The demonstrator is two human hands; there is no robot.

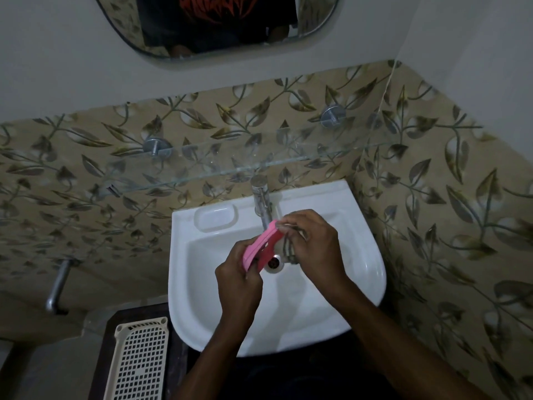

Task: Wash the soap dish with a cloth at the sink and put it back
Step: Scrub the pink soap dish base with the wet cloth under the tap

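Observation:
A pink soap dish (pixel 261 245) is held tilted on edge over the white sink (pixel 288 307), just below the tap (pixel 262 203). My left hand (pixel 238 277) grips its lower end. My right hand (pixel 310 241) holds a striped cloth (pixel 288 248) pressed against the dish's upper right side. Much of the cloth is hidden under my fingers. The drain (pixel 274 262) shows between the hands. I cannot tell whether water is running.
A moulded soap recess (pixel 216 217) sits on the sink's back left rim. A glass shelf (pixel 230 166) hangs above the tap, a mirror (pixel 219 27) above that. A cream perforated basket (pixel 138 362) stands at lower left, a wall pipe (pixel 59 287) beside it.

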